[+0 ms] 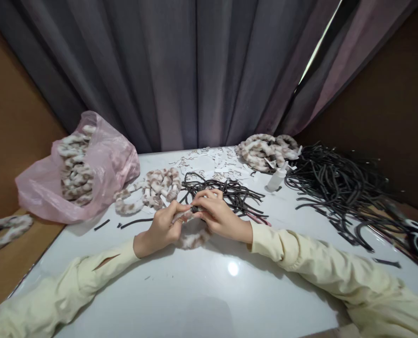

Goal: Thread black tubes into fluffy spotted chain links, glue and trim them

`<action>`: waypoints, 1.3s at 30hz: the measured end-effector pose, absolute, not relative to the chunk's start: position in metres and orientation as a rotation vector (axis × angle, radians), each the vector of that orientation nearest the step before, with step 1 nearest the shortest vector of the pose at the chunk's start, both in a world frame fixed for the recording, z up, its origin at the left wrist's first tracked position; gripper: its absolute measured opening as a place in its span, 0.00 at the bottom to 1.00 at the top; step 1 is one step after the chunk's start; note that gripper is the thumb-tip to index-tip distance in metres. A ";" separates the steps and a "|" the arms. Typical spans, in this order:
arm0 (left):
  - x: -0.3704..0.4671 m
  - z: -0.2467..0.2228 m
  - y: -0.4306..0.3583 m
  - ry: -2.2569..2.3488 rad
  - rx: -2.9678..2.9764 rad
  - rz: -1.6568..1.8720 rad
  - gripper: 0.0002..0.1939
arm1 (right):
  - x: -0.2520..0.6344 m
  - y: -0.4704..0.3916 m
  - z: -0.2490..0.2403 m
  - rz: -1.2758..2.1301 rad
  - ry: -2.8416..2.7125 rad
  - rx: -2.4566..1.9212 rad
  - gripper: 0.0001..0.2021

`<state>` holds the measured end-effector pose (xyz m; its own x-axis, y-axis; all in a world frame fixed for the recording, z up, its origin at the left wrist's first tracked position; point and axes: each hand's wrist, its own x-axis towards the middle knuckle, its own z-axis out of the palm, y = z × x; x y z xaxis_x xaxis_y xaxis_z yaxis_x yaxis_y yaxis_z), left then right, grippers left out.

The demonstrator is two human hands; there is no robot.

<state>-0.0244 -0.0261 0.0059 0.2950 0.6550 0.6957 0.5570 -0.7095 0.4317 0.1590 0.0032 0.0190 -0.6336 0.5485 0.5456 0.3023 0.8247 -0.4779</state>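
Near the middle of the white table, both hands meet over a furry, brown-spotted white tube point(194, 238) that curves into a ring below them. My left hand point(165, 225) pinches one end of this tube between thumb and fingers. My right hand point(218, 213) is closed on the tube's other side, its fingertips close against the left ones. A small dark bit shows between the fingertips, too covered to make out. Just behind the hands lies a bunch of black cords point(237, 192). Several more furry tubes point(159, 185) lie to the left of it.
At the left stands a pink plastic bag point(113, 164) with furry tubes inside. A small white bottle point(277, 178) stands right of centre, before a pile of furry rings point(261, 150). A large heap of black cords point(339, 178) covers the right side, with scissors point(415, 225) at the edge.
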 end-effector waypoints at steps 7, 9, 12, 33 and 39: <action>-0.014 0.003 -0.028 1.283 1.972 1.229 0.05 | 0.155 -0.004 0.006 0.230 -2.224 -0.684 0.07; -0.012 0.004 -0.026 1.304 1.772 1.163 0.08 | 0.153 -0.003 0.001 0.152 -2.209 -0.725 0.08; -0.010 0.007 -0.024 1.267 1.538 1.123 0.12 | 0.151 -0.002 -0.005 0.039 -2.178 -0.772 0.07; -0.020 0.002 -0.002 0.808 0.951 0.895 0.07 | 0.160 0.021 -0.008 -0.146 -2.445 -0.644 0.08; -0.022 0.001 0.000 0.839 1.008 0.827 0.07 | 0.162 0.021 -0.010 -0.189 -2.468 -0.609 0.08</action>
<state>-0.0220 -0.0005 0.0012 0.4342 0.8780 -0.2012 -0.1885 0.3070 0.9329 0.1622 0.0209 -0.0100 -0.7247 0.3821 0.5734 0.4650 0.8853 -0.0023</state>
